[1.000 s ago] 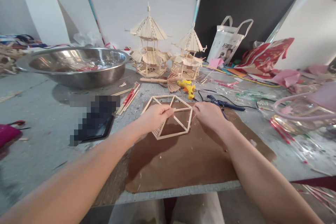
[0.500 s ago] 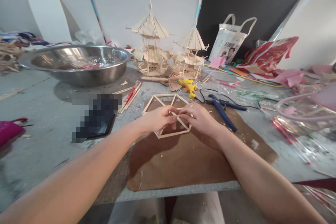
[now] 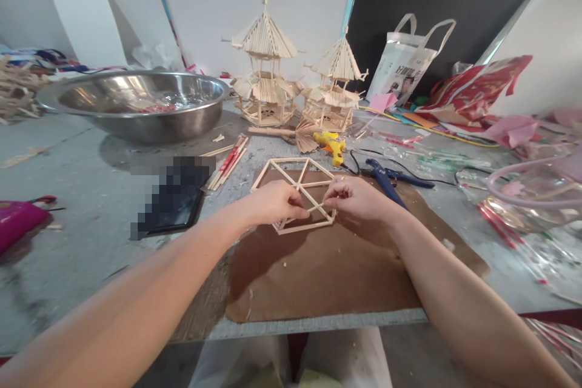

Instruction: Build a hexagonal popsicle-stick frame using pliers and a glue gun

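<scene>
A hexagonal frame of thin wooden sticks [image 3: 286,161], with spokes crossing at its middle, lies on the brown mat. Over its near right part, a short wooden stick [image 3: 317,208] spans the gap between my two hands. The fingertips of my left hand [image 3: 282,201] pinch its left end. My right hand [image 3: 352,195] has its thumb and fingers closed on the other end. Part of the frame's left side is hidden beneath my left hand. Beyond my right hand lie blue-handled pliers [image 3: 386,180], and a yellow glue gun [image 3: 331,147] rests past the frame.
Two wooden stick pagodas [image 3: 268,88] stand at the back. A steel basin [image 3: 136,124] is at the left, near a blurred-out dark phone [image 3: 175,206] and loose sticks [image 3: 231,160]. The brown mat [image 3: 327,279] reaches the front edge. Plastic-wrapped sticks [image 3: 509,233] and a bag [image 3: 400,63] are rightward.
My hands have moved apart and slightly toward me, leaving the short stick visible between them. The frame's crossing spokes are now uncovered. The whole view has shifted a little.
</scene>
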Demonstrator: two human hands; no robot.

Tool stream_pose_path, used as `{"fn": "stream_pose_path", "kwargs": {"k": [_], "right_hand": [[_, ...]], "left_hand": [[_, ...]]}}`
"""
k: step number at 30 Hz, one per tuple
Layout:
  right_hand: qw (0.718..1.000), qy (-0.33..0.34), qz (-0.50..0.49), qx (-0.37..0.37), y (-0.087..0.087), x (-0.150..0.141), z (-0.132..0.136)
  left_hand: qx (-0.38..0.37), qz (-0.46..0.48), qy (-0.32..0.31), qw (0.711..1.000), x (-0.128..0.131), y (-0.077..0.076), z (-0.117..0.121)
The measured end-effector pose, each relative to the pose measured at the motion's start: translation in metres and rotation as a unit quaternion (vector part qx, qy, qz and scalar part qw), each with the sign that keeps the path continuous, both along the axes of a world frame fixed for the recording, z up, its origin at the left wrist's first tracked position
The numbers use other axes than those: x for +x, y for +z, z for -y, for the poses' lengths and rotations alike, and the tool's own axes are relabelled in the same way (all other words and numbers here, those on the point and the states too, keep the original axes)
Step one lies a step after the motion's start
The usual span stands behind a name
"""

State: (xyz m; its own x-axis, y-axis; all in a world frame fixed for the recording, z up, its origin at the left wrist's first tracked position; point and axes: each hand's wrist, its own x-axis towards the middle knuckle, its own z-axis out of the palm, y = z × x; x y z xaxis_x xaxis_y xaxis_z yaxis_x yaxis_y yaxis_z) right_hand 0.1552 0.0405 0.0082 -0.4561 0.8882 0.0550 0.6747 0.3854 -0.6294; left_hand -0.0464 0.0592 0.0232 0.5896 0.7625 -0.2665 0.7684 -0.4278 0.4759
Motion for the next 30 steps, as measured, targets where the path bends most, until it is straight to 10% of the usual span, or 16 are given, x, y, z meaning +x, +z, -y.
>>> {"fn": "stream_pose_path", "kwargs": {"k": [30], "right_hand": [[0.996, 0.033, 0.025, -0.084, -0.001, 0.003, -0.002]], "left_hand": [[0.017, -0.045, -0.014, 0.999, 0.015, -0.002, 0.011]]}}
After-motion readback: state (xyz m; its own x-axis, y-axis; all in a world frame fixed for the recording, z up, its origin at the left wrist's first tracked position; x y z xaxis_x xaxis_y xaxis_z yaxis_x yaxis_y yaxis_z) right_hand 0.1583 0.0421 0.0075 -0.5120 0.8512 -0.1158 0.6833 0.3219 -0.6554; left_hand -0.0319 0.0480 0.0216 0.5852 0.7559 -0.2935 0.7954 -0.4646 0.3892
